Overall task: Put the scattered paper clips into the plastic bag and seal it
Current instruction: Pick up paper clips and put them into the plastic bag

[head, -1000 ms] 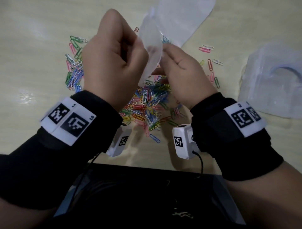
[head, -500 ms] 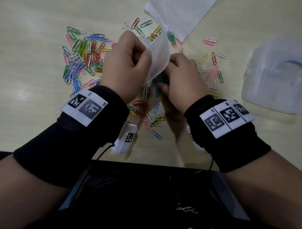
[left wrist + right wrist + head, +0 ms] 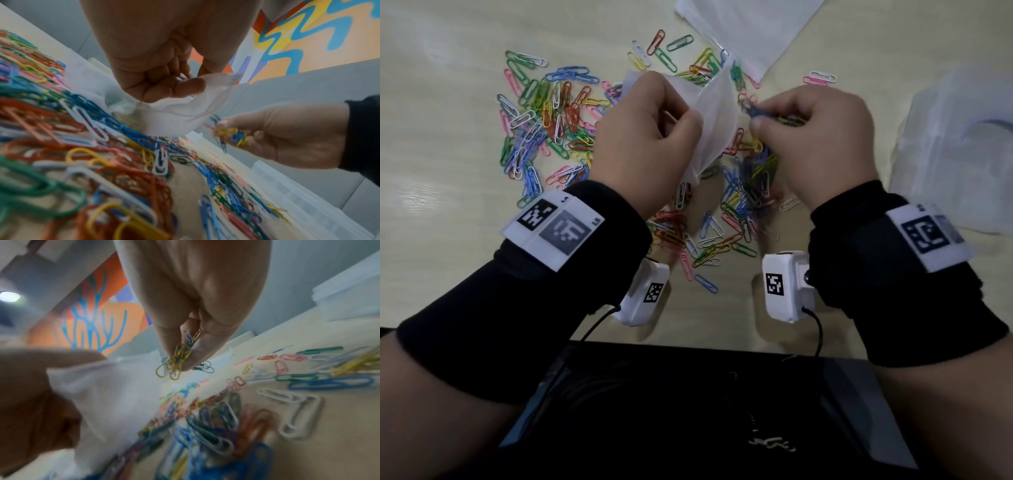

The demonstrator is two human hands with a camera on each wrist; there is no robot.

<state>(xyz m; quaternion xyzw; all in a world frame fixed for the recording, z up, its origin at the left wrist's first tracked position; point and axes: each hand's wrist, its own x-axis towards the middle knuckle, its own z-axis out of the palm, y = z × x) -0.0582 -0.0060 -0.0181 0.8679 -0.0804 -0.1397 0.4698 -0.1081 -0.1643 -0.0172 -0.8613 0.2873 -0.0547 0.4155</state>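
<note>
Nearest the wearer, two black wristbands (image 3: 571,274) carry white marker tags, with small white wrist cameras (image 3: 643,294) slung beneath them over the pale wooden table (image 3: 431,120). Coloured paper clips (image 3: 544,116) lie scattered across that table, thick at the left and between the wrists, thinner toward the far right. Above them the left hand (image 3: 643,137) grips the plastic bag (image 3: 714,113) by its rim, fingers curled round the film, so the bag hangs with its mouth turned toward the right. Just beside that mouth, the right hand (image 3: 822,137) pinches a small bunch of clips (image 3: 179,360), mostly yellow and blue, between thumb and fingertips. At the right edge lies a crumpled clear plastic packet (image 3: 959,144), and at the far side a flat white sheet (image 3: 753,31), well apart from the hands.
</note>
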